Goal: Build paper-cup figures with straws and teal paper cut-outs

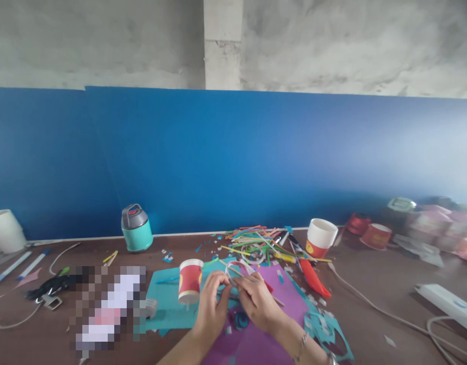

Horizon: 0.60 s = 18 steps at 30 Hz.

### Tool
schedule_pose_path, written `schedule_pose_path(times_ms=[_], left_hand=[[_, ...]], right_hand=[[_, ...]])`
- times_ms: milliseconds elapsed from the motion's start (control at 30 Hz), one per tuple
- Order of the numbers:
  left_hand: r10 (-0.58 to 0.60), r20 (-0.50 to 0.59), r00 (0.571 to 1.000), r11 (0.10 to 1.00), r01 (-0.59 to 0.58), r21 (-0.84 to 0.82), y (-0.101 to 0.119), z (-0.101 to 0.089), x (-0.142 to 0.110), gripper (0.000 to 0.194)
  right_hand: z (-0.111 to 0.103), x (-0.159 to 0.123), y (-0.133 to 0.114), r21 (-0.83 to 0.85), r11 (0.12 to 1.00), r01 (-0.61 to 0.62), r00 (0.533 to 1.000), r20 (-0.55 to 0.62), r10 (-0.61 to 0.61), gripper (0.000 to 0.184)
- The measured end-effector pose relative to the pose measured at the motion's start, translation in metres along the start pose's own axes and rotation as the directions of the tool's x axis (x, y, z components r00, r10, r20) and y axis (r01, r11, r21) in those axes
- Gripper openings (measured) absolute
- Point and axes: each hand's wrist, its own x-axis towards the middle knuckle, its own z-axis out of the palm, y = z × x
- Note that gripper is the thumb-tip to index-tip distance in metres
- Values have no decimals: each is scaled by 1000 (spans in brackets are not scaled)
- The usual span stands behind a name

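Your left hand (212,304) and your right hand (256,301) meet over the middle of the table. The fingertips of both hands are pressed together on a thin white bent strip (235,268), which looks like a straw or a pipe cleaner; I cannot tell which. The strip makes an arch that rises above your fingers, with one end pinched in each hand.

Under your hands lies a purple foam sheet (290,304), and beside it, on the left, a teal foam sheet (165,299). A red and white paper cup (189,281) stands upright on the teal sheet, just beside your left hand. On your right wrist there is a thin bracelet (302,344).

Behind your hands there is a heap of coloured straws (252,238), in green, yellow, red and white. To the right of the heap, a second paper cup (320,238) is tilted, and a red cutter (315,279) lies near it. A teal container with a grey lid (136,228) stands at the blue wall (233,162). At the far right a white power strip (446,304) lies on the brown table (370,309), with its cable running toward you.
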Motion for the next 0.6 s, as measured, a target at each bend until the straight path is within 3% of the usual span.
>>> schedule_pose_path(times_ms=[167, 300, 367, 533, 600], left_hand=[[-23, -31, 999, 999, 22, -29, 3, 0, 0, 16], [-42, -50, 998, 997, 39, -60, 6, 1, 0, 18], [-41, -46, 998, 997, 37, -71, 6, 0, 0, 18], [-25, -39, 999, 996, 22, -88, 6, 1, 1, 15], [-28, -38, 999, 995, 24, -99, 6, 1, 1, 16]], right_hand=[[5, 1, -3, 166, 983, -78, 994, -65, 90, 26], [7, 4, -5, 366, 914, -176, 982, -1, 189, 29], [5, 4, -7, 359, 917, -176, 983, 24, 179, 29], [0, 3, -9, 127, 991, -51, 998, -37, 56, 26], [2, 2, -9, 143, 989, -46, 997, -58, 55, 27]])
